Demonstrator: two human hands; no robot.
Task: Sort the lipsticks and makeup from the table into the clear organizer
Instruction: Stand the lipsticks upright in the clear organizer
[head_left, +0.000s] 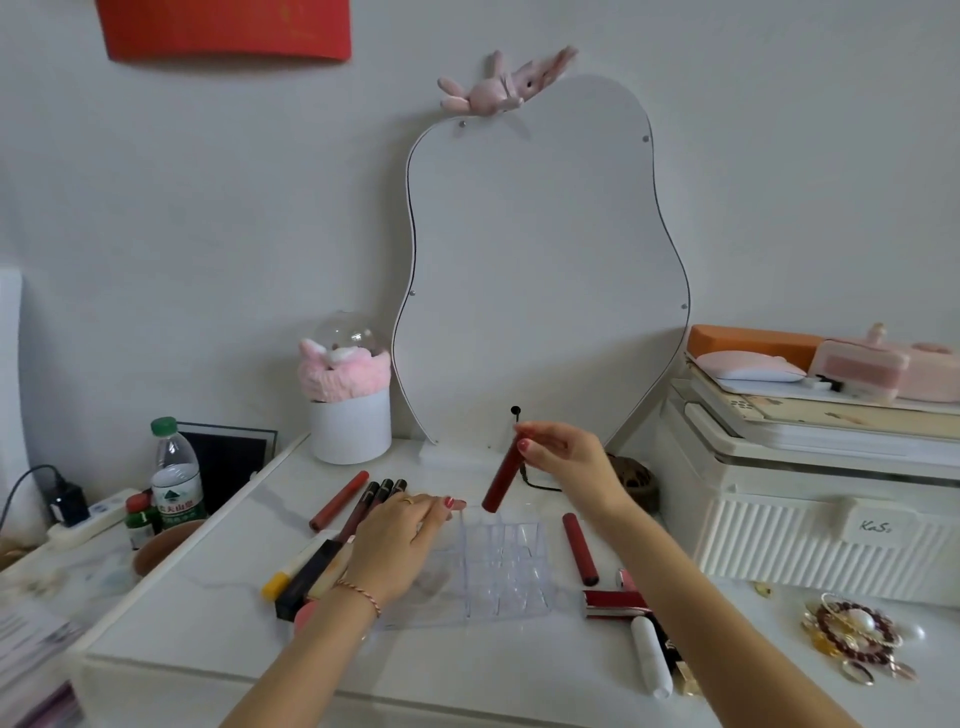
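Note:
The clear organizer (506, 571) sits mid-table, its grid of slots looking bare. My right hand (566, 462) pinches the top of a dark red lipstick tube (503, 478), which hangs tilted just above the organizer's back row. My left hand (402, 540) rests palm down on the organizer's left edge. Left of it lie a red lip pencil (338, 500), three dark lip glosses (376, 499), a yellow-tipped pen (285, 574) and a black tube (306, 579). To the right lie another red tube (580, 548), a red-and-silver lipstick (615, 604) and a white tube (651, 656).
A wavy mirror (540, 270) leans on the wall behind. A white cup with a pink headband (349, 415) stands back left, a water bottle (177, 478) and power strip (93, 514) further left. A cream storage box (821, 525) and jewellery (857, 644) lie right.

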